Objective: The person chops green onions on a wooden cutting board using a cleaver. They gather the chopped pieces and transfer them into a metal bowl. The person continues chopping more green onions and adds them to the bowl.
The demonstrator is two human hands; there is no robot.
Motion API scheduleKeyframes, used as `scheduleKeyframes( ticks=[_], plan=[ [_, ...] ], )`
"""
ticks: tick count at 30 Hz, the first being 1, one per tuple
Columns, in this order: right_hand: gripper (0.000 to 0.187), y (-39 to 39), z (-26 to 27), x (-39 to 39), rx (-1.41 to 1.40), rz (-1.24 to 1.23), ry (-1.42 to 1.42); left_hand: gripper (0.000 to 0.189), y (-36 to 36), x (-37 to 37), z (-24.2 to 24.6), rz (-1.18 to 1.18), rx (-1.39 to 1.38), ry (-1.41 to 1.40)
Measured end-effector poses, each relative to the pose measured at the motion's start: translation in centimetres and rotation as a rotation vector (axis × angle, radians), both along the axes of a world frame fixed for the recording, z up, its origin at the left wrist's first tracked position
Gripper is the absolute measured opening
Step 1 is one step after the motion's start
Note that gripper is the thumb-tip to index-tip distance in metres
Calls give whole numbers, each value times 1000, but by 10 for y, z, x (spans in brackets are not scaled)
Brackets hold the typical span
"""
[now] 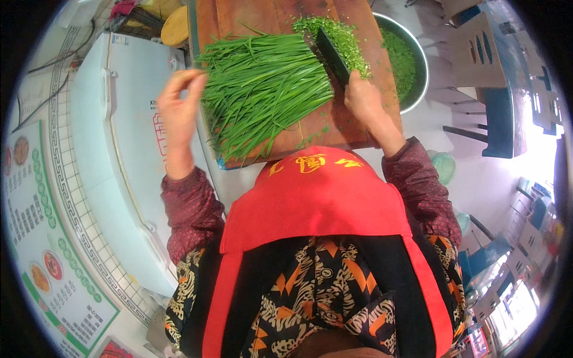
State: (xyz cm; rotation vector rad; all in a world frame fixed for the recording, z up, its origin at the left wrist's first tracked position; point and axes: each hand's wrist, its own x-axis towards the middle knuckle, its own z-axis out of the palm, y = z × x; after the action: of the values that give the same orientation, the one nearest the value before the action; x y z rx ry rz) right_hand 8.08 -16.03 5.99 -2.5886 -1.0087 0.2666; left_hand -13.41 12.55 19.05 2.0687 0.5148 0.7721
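My right hand (361, 96) grips the handle end of a cleaver (332, 58), its dark blade angled between whole and cut greens. A broad bundle of long garlic chives (268, 85) lies across a wooden cutting board (353, 125). Finely chopped chives (340, 38) are heaped on the blade's far side. Blurred by motion, my left hand (181, 100) is raised at the left end of the bundle. Its thumb and fingers curl towards each other in a loop; whether they pinch anything cannot be made out.
A metal basin (423, 67) of chopped chives (398, 65) stands beyond the board's right edge. Along the left is a white chest freezer (143, 89), with a printed menu board (53, 250) on the wall. Blue tables (501, 121), chairs (481, 51) and green stools (441, 168) are to the right.
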Motion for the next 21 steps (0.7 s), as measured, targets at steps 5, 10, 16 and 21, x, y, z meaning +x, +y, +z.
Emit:
scheduleKeyframes(
  ticks=[5, 10, 16, 21],
  plan=[
    [29, 2, 4, -2, -89, 0, 43, 10, -48, 71, -83, -295, 575, 182],
    [29, 2, 6, -3, -92, -30, 36, 10, -71, 94, -132, -342, 670, 392],
    [22, 3, 5, -12, 59, 11, -9, 73, -89, 97, -138, -301, 719, 325],
    [31, 7, 7, -15, -14, 13, -40, 130, -105, 107, -145, -366, 659, 542]
  ],
)
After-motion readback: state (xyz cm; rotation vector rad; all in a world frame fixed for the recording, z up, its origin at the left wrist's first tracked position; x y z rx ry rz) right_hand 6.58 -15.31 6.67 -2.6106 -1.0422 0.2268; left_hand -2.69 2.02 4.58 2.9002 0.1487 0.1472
